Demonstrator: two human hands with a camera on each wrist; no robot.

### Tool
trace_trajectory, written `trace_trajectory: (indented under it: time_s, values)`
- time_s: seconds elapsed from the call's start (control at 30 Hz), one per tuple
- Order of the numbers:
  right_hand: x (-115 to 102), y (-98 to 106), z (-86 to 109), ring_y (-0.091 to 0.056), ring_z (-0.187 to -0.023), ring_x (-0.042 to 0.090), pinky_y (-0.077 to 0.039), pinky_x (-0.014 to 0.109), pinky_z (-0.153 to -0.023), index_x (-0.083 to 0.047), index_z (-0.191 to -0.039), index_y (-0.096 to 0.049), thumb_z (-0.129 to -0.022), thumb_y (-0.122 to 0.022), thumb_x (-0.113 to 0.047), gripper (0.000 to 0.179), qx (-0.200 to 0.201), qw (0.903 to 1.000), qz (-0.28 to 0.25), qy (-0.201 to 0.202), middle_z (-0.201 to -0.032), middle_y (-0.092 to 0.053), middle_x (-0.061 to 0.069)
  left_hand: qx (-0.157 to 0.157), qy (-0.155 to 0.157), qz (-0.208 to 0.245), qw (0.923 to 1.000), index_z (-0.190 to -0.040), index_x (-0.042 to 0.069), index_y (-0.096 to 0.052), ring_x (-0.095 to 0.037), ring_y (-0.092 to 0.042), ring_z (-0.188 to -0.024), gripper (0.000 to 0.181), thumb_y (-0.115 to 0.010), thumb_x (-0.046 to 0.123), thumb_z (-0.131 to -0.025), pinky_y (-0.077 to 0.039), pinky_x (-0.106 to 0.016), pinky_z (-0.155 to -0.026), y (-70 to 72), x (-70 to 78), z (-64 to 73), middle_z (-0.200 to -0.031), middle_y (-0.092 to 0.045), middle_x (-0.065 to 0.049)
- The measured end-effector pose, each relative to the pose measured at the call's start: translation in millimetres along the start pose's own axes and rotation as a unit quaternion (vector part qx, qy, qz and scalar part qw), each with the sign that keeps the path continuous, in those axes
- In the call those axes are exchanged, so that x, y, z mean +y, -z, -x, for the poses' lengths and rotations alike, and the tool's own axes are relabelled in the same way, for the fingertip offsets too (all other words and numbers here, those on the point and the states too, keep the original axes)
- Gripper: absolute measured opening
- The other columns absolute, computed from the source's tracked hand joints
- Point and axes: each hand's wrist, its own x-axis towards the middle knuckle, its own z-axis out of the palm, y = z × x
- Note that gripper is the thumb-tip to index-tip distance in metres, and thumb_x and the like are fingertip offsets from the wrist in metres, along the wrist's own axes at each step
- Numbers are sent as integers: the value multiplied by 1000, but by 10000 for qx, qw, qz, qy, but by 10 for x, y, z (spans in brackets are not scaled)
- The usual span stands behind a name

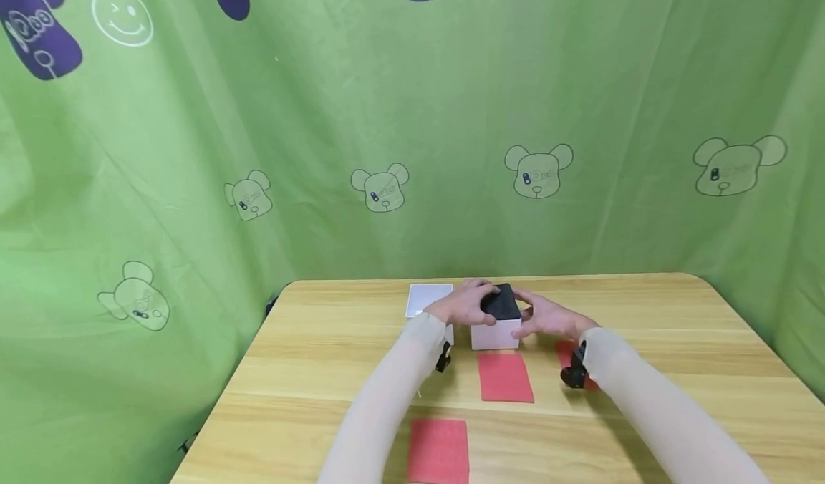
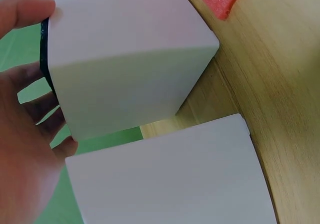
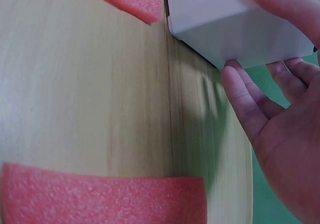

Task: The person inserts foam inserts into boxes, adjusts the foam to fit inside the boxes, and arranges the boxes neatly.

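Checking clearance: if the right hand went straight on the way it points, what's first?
The black-topped white box; the right hand appears to touch it, thumb against its front face. How firmly the fingers meet its far side is unclear.

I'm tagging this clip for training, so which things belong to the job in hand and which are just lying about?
In the job:
- left hand and right hand
- black-topped white box, held between them

Seemingly lying about, though possibly for later:
- second white box
- red foam pieces
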Motion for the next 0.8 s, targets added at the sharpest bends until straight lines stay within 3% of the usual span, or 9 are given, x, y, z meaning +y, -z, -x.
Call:
trace_trajectory:
  time_s: [0.33, 0.47, 0.8]
  values:
    - [15, 3, -1, -51, -114, 34, -28, 60, -101, -8, -152, -9, -75, -79, -13, 105, -35, 10000, 50, 20, -145, -32, 25, 97, 27, -163, 9998, -143, 20, -42, -19, -31, -133, 68, -54, 56, -88, -32, -33, -104, -29, 32, 28, -149, -33, -4]
    - [25, 1, -2, -50, -115, 34, -27, 61, -102, -7, -152, -8, -75, -79, -11, 104, -76, 10000, -56, 13, -148, -27, 25, 219, -22, -265, 9994, -142, 18, -45, -18, -32, -132, 66, -51, 58, -89, -32, -32, -105, -64, 30, 11, -148, -35, -2]
    - [9, -1, -9, -56, -110, 31, -26, 62, -101, -6, -152, -7, -76, -78, -9, 104, -113, 9999, -116, 32, -136, -44, 26, 478, -119, -484, 9976, -141, 19, -46, -15, -37, -124, 60, -48, 54, -93, -32, -29, -101, -109, 20, -40, -145, -40, 3]
